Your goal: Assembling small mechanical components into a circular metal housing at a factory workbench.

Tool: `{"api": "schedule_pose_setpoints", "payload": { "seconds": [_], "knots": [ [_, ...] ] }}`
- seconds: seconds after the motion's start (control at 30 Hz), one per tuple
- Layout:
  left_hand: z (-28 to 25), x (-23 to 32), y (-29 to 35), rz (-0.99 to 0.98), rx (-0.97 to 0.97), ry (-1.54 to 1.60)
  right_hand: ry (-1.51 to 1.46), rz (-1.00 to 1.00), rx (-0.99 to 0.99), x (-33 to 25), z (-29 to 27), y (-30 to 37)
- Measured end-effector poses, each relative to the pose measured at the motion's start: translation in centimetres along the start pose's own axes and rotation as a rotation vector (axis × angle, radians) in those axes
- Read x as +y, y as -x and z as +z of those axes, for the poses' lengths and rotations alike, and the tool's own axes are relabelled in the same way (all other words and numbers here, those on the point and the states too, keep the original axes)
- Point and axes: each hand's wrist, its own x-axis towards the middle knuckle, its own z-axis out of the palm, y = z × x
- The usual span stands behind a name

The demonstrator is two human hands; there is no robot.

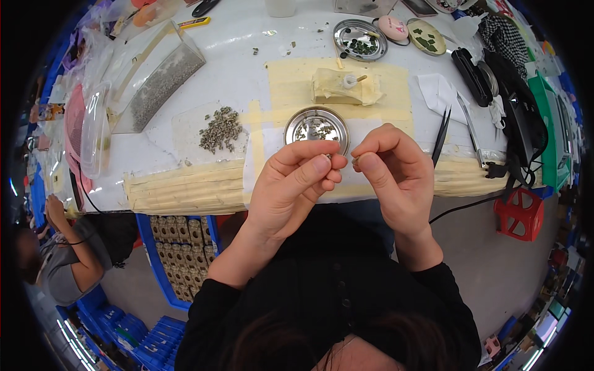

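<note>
Both hands are raised over the table's near edge, fingertips close together but apart. My left hand (291,185) is closed in a pinch, with a tiny greyish piece just visible by the thumb tip; its kind is too small to tell. Thumb and forefinger of my right hand (399,176) are also pinched, around a tiny brownish bit I cannot make out. Just beyond them sits a round metal dish (288,128) holding small grey-brown pieces (318,130), its near part hidden by my hands. A heap of similar small pieces (221,130) lies to the left.
A clear box of grey granules (158,89) stands left. Behind the dish is a tape-wrapped block (331,89). Black tweezers (441,137) and a metal tool (473,136) lie right. A tin with dark green bits (337,40) is farther back. Another person (80,260) sits left.
</note>
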Motion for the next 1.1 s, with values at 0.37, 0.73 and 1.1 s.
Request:
{"api": "schedule_pose_setpoints", "payload": {
  "seconds": [0.37, 0.73, 1.1],
  "knots": [
    [-0.36, -0.19, 0.16, 0.037, -0.04, -0.01, -0.026, 0.012, -0.031, -0.06, 0.3, 0.08],
    [-0.18, 0.0, 0.16, 0.008, -0.046, 0.018, -0.043, 0.024, -0.032, -0.01, 0.33, 0.15],
    [-0.01, 0.09, 0.24, 0.025, 0.0, -0.008, -0.048, 0.021, -0.034, 0.04, 0.34, 0.17]
  ]
}}
